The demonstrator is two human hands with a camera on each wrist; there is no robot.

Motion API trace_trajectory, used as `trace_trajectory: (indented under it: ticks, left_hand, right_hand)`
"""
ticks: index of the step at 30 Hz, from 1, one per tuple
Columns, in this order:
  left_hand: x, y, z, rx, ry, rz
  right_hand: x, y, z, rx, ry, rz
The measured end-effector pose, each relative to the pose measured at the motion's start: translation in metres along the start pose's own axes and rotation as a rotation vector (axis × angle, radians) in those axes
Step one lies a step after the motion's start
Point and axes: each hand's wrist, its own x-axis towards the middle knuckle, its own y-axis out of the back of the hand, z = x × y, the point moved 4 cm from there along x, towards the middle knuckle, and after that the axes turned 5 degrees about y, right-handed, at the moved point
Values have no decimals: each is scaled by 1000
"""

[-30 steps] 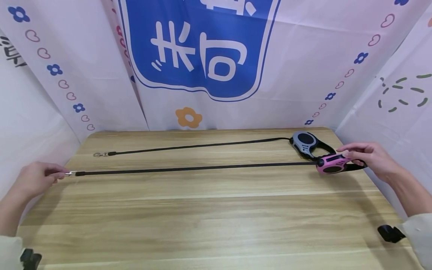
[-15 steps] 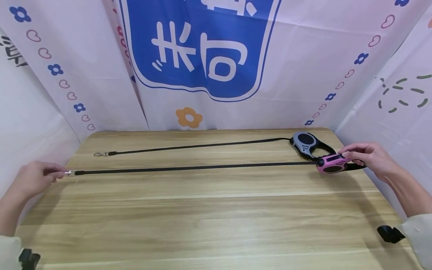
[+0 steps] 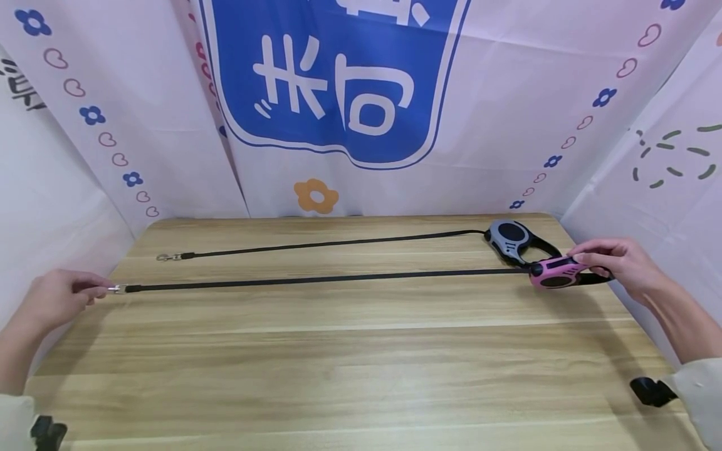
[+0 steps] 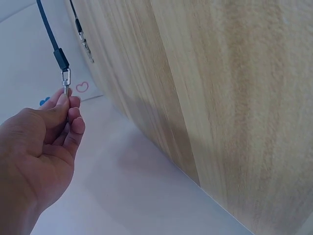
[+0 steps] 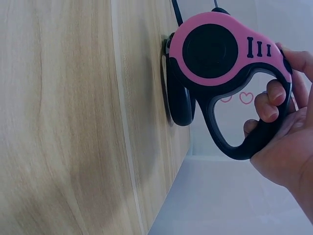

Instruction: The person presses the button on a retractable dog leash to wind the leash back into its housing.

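**With left hand (image 3: 59, 298) and right hand (image 3: 627, 268), holding pink leash (image 3: 558, 274) by both ends**

Wide apart: pinching metal clip (image 3: 119, 289) at frame's left edge, gripping handle loop (image 5: 238, 152) at right. Probably light, with hard casing (image 5: 210, 51) and pliable strap (image 3: 338, 279); best held at loop and clip. Beneath, wood-grain counter (image 3: 338, 369); grey leash (image 3: 511, 233) at right; behind, printed cloth (image 3: 491, 106).

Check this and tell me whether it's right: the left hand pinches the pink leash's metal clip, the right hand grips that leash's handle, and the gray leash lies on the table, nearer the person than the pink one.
The position is wrong: the gray leash lies on the table farther back than the pink leash, as the head view shows. The rest stands.
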Motion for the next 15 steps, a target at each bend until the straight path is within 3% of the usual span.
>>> trace_trajectory:
  ticks: [15]
  left_hand:
    - [0, 0, 7, -5, 20, -26]
  right_hand:
    - [1, 1, 0, -52, -38, 11]
